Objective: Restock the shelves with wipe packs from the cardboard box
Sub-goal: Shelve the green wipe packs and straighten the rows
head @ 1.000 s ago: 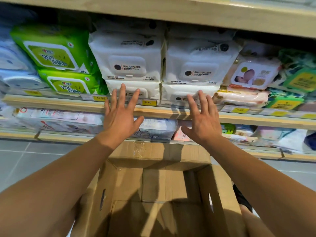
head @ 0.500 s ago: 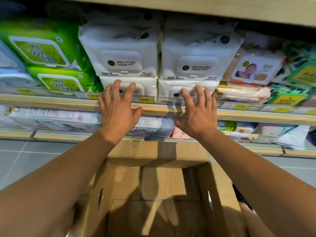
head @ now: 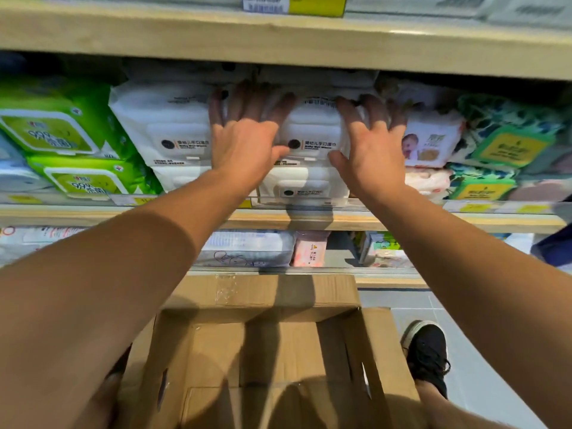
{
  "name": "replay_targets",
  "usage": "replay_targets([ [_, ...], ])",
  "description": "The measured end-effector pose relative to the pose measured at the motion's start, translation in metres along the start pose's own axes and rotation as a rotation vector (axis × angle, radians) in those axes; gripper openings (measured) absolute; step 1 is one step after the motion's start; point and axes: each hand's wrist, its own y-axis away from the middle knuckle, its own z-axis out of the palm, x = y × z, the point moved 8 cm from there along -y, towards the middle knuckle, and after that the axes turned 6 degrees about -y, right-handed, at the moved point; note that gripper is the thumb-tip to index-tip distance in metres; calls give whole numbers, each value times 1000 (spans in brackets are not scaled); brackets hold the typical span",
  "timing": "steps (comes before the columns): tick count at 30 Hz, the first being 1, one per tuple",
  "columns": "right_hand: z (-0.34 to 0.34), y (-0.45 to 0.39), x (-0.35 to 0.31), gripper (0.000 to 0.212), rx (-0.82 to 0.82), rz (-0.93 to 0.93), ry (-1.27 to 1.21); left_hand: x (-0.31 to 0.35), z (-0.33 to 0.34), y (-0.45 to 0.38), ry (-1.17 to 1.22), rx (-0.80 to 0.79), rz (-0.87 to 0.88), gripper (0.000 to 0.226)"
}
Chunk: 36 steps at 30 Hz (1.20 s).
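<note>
Two stacks of white wipe packs stand on the middle shelf [head: 402, 220]. Both my hands are on the upper pack of the right stack [head: 312, 131]. My left hand [head: 244, 140] lies against its left side and my right hand [head: 371, 144] against its right side. On both hands the spread fingers reach over the pack's top edge, and the thumbs touch its front. A second white pack [head: 305, 187] lies under it. The left white stack [head: 173, 131] stands beside my left hand. Below my arms the cardboard box [head: 269, 295] stands open, and no packs show inside it.
Green wipe packs [head: 52, 131] fill the shelf's left part. A baby-picture pack [head: 430, 144] and green-and-yellow packs [head: 507, 144] sit to the right. An upper shelf board [head: 278, 41] hangs close above. The lower shelf holds more packs [head: 247, 247]. A black shoe [head: 428, 354] stands on grey floor tiles.
Both hands have risen from the shelf's front edge and lower packs to the upper pack of the right stack. The camera has moved closer and tilted down.
</note>
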Motion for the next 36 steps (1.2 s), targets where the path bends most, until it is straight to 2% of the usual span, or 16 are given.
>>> replay_targets([
  [3, -4, 5, -6, 66, 59, -31, 20, -1, 4, -7, -7, 127, 125, 69],
  [5, -4, 5, -7, 66, 101, -34, 34, -2, 6, -10, -16, 157, 152, 75],
  [11, 2, 6, -5, 68, 82, 7, 35, -1, 2, -7, -38, 135, 151, 71],
  [14, 1, 8, -7, 75, 32, 50, 55, -12, -4, 5, -13, 21, 68, 56],
  [16, -2, 12, -19, 75, 32, 28, 87, -34, -11, 20, 3, 78, 7, 55],
  [19, 0, 14, -56, 68, 21, -77, 59, -91, -13, 39, -37, 193, -81, 62],
  [22, 7, 9, -102, 62, -35, -172, -21, -136, -1, 42, -65, 160, -111, 70],
  [28, 28, -11, -157, 43, -174, -197, -58, -152, 17, 26, 1, 114, -39, 72],
  [36, 32, -8, -165, 67, -99, -225, 29, -160, 24, 24, 64, 102, -8, 72],
])
